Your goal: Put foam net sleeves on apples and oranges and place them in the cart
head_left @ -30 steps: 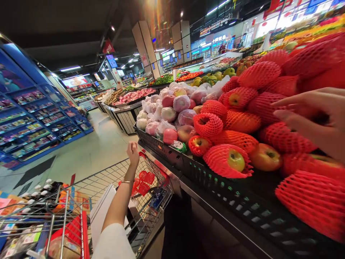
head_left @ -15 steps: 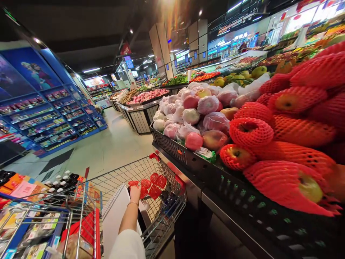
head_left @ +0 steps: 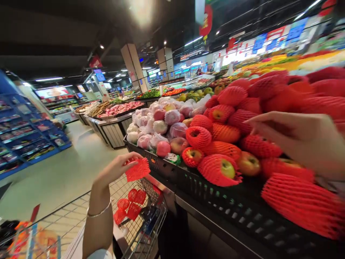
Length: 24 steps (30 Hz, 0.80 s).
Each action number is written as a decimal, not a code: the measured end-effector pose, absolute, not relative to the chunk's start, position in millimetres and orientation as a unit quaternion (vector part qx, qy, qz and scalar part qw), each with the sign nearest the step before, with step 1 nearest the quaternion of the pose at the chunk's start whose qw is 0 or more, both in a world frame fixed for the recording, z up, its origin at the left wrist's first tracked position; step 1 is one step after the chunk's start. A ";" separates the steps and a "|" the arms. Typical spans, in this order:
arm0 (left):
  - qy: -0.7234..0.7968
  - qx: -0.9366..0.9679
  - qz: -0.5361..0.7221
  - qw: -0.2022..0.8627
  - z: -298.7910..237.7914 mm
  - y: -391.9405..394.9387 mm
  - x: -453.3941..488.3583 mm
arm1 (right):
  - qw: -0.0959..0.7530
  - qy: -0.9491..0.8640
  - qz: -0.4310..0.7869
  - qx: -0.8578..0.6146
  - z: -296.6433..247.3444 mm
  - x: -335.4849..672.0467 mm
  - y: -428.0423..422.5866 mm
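Observation:
My left hand [head_left: 121, 167] is raised over the shopping cart [head_left: 151, 187], its fingers closed on a red foam net sleeve [head_left: 138, 169]; whether fruit is inside I cannot tell. Below it in the cart lie several red-netted fruits [head_left: 134, 211]. At the right, my right hand [head_left: 299, 138] reaches over the pile of apples in red foam nets [head_left: 260, 145]. Its fingers stretch out to the left, with nothing seen held; the apples beneath are partly hidden by it. One apple [head_left: 228, 168] near the front edge shows out of its net.
A black slotted crate edge [head_left: 194, 194] runs along the front of the fruit stand. Plastic-wrapped fruits [head_left: 172, 117] fill its far left part. Another produce stand [head_left: 107, 126] stands beyond. Blue shelves [head_left: 24, 140] line the left side of the aisle floor [head_left: 88, 154].
My left hand has risen from inside the cart and now holds the red net sleeve. My right hand has come into view over the apples. The view has turned right.

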<state>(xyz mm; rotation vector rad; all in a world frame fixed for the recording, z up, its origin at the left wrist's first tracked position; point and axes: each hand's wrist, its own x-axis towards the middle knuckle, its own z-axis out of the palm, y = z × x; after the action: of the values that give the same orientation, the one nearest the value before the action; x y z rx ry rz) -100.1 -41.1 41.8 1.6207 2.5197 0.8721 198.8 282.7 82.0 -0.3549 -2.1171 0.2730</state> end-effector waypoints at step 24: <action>0.410 0.625 0.664 0.032 109.3 250.3 20.6 | 0.495 -0.765 0.410 0.042 95.3 197.5 317.6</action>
<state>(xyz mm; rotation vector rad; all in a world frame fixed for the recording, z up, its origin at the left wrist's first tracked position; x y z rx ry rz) 20.6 250.3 109.3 1.9250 1.2619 2.0431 197.5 317.6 95.3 0.1015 -1.8545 0.9927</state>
